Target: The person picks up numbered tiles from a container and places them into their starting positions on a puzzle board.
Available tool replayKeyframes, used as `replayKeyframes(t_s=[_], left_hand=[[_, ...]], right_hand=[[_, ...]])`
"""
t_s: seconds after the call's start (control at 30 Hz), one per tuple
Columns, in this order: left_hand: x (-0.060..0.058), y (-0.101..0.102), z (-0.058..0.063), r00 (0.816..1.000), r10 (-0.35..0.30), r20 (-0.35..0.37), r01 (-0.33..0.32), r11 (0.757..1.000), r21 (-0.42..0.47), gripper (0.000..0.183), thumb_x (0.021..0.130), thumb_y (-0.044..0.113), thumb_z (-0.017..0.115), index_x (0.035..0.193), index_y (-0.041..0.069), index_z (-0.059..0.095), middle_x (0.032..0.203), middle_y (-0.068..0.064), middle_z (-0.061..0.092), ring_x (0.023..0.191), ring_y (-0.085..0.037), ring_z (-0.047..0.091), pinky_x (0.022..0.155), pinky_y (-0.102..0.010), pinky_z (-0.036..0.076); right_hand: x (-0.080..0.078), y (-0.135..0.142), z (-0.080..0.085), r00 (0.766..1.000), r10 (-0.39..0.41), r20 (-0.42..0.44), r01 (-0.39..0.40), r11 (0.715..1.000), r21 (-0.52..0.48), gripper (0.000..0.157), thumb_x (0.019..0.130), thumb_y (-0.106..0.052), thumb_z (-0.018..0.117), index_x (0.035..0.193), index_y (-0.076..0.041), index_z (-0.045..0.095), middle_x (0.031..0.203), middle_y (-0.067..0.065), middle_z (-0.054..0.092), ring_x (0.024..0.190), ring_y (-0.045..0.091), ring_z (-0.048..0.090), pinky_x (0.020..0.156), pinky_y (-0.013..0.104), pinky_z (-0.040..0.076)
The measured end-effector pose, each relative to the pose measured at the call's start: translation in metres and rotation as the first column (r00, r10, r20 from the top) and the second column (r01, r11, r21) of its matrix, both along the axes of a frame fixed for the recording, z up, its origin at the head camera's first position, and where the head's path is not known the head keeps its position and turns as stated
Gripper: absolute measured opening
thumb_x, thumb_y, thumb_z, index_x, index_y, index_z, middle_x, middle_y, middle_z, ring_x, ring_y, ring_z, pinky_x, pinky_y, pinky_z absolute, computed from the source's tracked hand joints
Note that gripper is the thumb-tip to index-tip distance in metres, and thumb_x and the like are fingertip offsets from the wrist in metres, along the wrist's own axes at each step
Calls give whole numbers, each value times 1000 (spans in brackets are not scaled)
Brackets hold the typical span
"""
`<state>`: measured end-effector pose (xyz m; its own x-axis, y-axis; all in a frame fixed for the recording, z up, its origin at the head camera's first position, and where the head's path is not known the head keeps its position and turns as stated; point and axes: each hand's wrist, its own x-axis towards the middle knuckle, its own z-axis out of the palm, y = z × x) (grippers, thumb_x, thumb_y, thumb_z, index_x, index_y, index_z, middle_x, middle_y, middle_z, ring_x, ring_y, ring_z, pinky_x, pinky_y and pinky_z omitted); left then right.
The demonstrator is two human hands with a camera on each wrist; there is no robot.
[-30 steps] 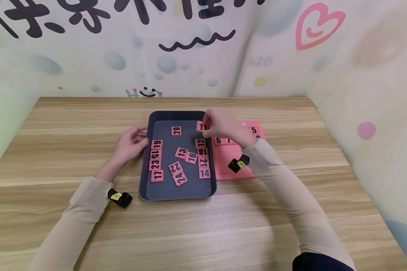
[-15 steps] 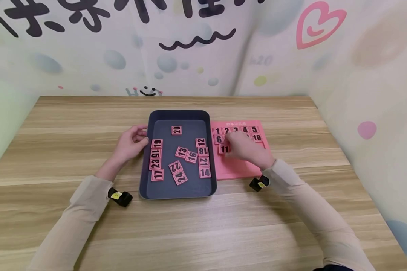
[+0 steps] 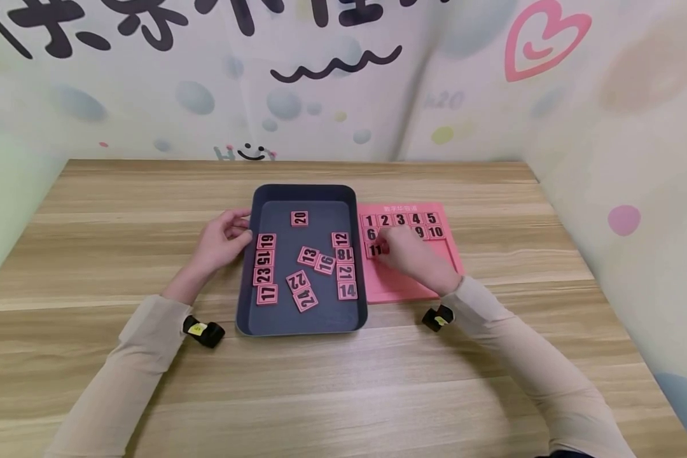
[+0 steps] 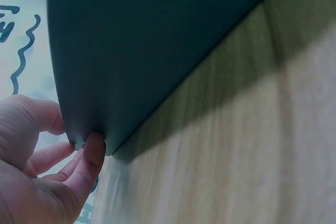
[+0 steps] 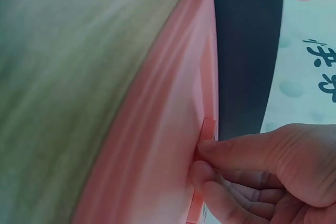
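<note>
My left hand (image 3: pixel 223 240) is at the left side of a dark tray (image 3: pixel 303 327). In the left wrist view its thumb is at the rim and a fingertip lies against the outer wall. My right hand (image 3: pixel 412 256) is over the pink number board (image 3: pixel 401 289), pinching a pink tile numbered 11 (image 3: pixel 373 250) at the left of the third row. Thumb and forefinger meet at the tile's edge in the right wrist view. Above it, tiles such as 1 (image 3: pixel 369 221) and 5 (image 3: pixel 432 218) fill two rows, partly hidden by the hand.
Several loose tiles lie in the tray, among them 20 (image 3: pixel 299 219), 12 (image 3: pixel 340 239), 13 (image 3: pixel 308 256) and 17 (image 3: pixel 267 294). The tray stands right beside the board on a wooden table (image 3: pixel 320 394). A printed wall (image 3: pixel 206 127) rises behind the table's back edge.
My right hand has lifted the 11 tile from the tray's upper right and moved it onto the board, below the 6. It then shifted slightly left. My left hand has stayed at the tray.
</note>
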<state>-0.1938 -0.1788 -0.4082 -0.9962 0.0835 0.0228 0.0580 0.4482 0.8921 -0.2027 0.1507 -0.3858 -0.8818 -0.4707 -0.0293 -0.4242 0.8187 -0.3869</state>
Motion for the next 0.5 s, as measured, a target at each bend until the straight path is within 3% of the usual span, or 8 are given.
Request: replayKeyframes(t_s=[0.5], left_hand=[[2, 0, 2, 1000, -7, -16, 7, 1000, 18, 46, 88, -1, 53, 132, -10, 44, 113, -30, 55, 81, -8, 53, 70, -10, 42]], right_hand=[[-2, 3, -4, 1000, 24, -16, -25, 998, -57, 11, 75, 2, 73, 80, 1, 63, 73, 9, 61, 70, 20, 57, 65, 30, 51]])
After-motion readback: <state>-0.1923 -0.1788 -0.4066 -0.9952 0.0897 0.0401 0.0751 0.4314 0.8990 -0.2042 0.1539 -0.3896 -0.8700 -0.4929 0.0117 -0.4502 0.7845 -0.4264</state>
